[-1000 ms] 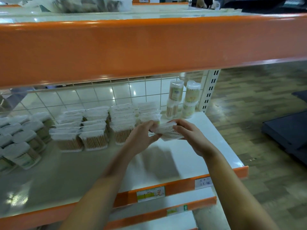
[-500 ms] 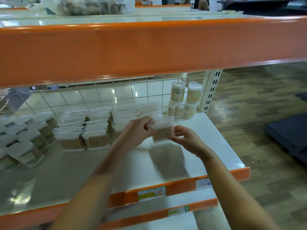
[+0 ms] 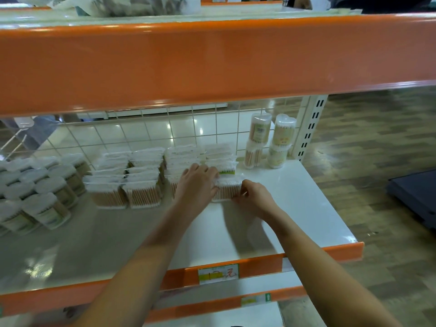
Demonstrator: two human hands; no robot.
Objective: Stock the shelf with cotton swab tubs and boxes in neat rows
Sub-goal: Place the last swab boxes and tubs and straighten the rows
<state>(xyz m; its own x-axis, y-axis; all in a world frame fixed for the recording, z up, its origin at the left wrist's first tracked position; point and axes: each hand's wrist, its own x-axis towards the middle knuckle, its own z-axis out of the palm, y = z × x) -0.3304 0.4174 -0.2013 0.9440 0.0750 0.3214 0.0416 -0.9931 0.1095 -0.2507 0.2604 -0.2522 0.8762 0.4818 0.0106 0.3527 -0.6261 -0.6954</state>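
White shelf (image 3: 295, 204) with orange front edge, under an orange beam (image 3: 212, 62). Held item: one clear rectangular box of wooden-stick cotton swabs (image 3: 227, 189), upright, at the front of the right-most row of boxes, its base at or just above the shelf surface; contact cannot be told. Left hand (image 3: 197, 182) grips the box's left end, fingers curled over its top; right hand (image 3: 253, 197) pinches its right end. Directly behind it, a box with a green band (image 3: 227, 170). To the left, rows of matching swab boxes (image 3: 132, 182), stacked and lined front to back. Far left, round swab tubs with white lids (image 3: 44, 197), grouped closely. Back right, by the wire grid panel (image 3: 141, 135), tall clear swab cylinders (image 3: 271, 140), stacked two high in two columns. Price label (image 3: 218, 273) on the shelf's front edge.
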